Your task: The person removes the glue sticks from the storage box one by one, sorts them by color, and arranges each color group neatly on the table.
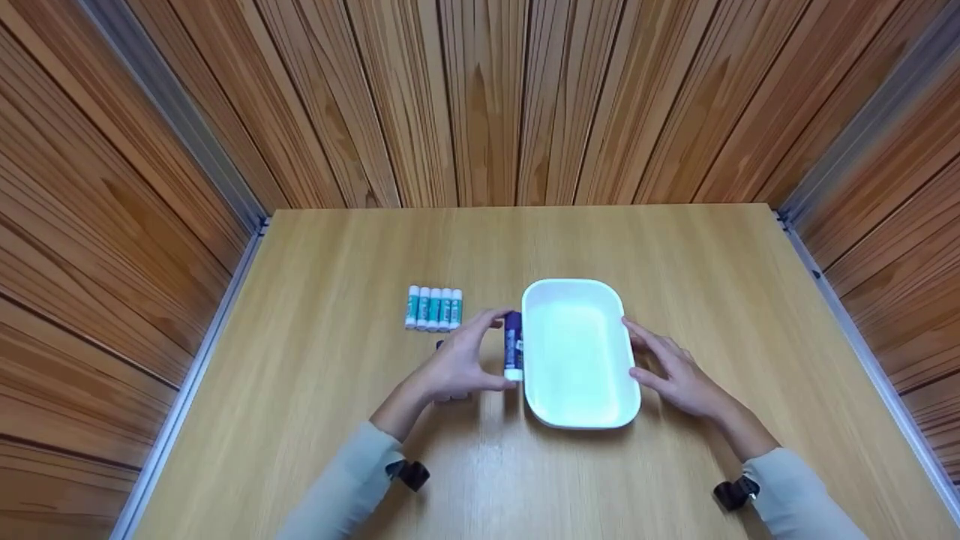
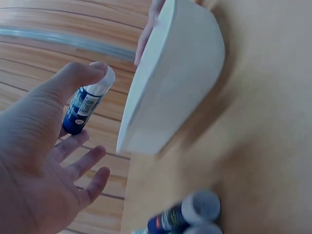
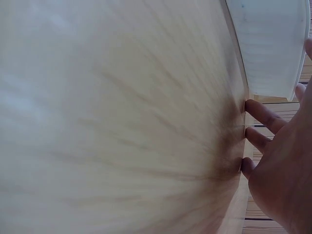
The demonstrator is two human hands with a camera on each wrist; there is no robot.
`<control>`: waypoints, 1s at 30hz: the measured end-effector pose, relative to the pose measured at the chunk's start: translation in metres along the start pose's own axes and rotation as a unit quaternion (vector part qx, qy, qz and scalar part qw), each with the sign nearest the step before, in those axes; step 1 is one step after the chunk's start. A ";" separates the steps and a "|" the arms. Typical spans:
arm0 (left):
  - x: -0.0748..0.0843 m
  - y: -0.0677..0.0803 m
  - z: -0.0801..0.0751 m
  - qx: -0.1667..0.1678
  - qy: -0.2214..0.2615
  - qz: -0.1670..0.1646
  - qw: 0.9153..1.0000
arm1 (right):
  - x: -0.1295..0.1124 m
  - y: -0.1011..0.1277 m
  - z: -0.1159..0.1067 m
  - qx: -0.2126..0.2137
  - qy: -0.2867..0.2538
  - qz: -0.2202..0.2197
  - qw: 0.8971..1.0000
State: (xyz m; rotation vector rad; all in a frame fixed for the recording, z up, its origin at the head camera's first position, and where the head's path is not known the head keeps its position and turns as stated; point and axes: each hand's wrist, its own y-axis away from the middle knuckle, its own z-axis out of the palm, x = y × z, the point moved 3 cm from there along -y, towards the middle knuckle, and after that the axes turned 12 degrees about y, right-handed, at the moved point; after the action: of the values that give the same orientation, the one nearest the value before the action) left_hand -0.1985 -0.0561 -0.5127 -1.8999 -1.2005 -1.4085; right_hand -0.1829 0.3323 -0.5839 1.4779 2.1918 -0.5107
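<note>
Glue stick, purple-blue with a white cap, pinched end to end between thumb and forefinger of left hand, just off the nine o'clock rim of white tray. Likely light, rigid and smooth-sided, so slippery under a loose pinch; better taken across the barrel at mid-length than by the cap, which may pull off. Other fingers of that hand spread and relaxed in the left wrist view, holding nothing.

Right hand at three o'clock of the tray, fingers fairly straight, fingertips down on wooden table beside the tray wall; touching the wall or just short of it, cannot tell. Tray probably thin plastic, light, apt to slide when nudged.

Row of five teal-labelled glue sticks at ten o'clock of the tray, lying side by side. More sticks under the left hand, mostly hidden in the head view, blurred and cut off in the wrist view; count unclear. Label text unreadable.
</note>
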 end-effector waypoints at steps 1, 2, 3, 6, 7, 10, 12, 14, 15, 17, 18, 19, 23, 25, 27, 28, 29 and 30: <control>-0.002 0.002 -0.003 -0.001 -0.002 0.002 1.000 | 0.000 0.000 0.000 0.002 0.000 -0.001 1.000; -0.005 0.004 -0.007 -0.001 -0.005 0.005 1.000 | 0.000 0.000 0.000 0.004 0.001 -0.002 1.000; -0.007 0.007 -0.010 0.000 -0.006 0.004 1.000 | -0.001 0.001 0.000 0.005 0.001 -0.001 1.000; -0.014 0.013 -0.021 0.001 -0.009 0.008 1.000 | 0.000 0.001 -0.001 0.002 0.003 0.001 1.000; -0.016 0.015 -0.024 0.001 -0.005 0.010 1.000 | 0.000 0.001 0.000 0.000 0.004 0.002 1.000; -0.021 0.021 -0.035 0.004 0.001 0.008 1.000 | 0.001 0.001 0.000 -0.005 0.006 0.004 1.000; -0.025 0.025 -0.043 0.007 0.008 0.001 1.000 | 0.001 0.000 0.000 -0.008 0.005 0.006 1.000; -0.030 0.029 -0.050 0.013 0.006 -0.008 1.000 | 0.001 0.000 0.000 -0.009 0.005 0.006 1.000; -0.032 0.032 -0.054 0.016 0.005 -0.014 1.000 | 0.000 0.000 0.000 -0.010 0.005 0.005 1.000; -0.038 0.036 -0.060 0.021 0.007 -0.021 1.000 | 0.001 0.000 0.000 -0.011 0.002 0.007 1.000; -0.042 0.038 -0.063 0.024 0.007 -0.026 0.999 | 0.001 0.000 0.000 -0.011 0.003 0.006 1.000; -0.045 0.040 -0.066 0.027 0.007 -0.030 0.999 | 0.001 0.000 0.000 -0.012 0.003 0.006 1.000; -0.059 0.047 -0.075 0.041 0.001 -0.052 0.998 | 0.001 0.000 -0.001 -0.014 0.000 0.006 1.000; -0.066 0.049 -0.078 0.048 -0.009 -0.066 0.997 | 0.000 0.000 -0.001 -0.014 -0.001 0.003 1.000; -0.073 0.051 -0.079 0.052 -0.011 -0.079 0.995 | -0.001 0.000 -0.002 -0.011 0.002 -0.002 1.000; -0.076 0.052 -0.080 0.052 -0.012 -0.084 0.995 | -0.001 -0.001 -0.002 -0.011 0.003 -0.004 1.000; -0.079 0.053 -0.081 0.052 -0.013 -0.088 0.995 | -0.002 -0.001 -0.003 -0.012 0.004 -0.005 1.000; -0.082 0.053 -0.082 0.052 -0.013 -0.089 0.995 | -0.002 -0.002 -0.005 -0.013 0.004 -0.004 1.000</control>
State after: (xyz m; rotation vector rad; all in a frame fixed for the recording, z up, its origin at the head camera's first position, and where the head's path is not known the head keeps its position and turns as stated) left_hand -0.2008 -0.1769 -0.5543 -1.7834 -1.4581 -1.3852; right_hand -0.1849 0.3328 -0.5787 1.4614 2.2030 -0.4787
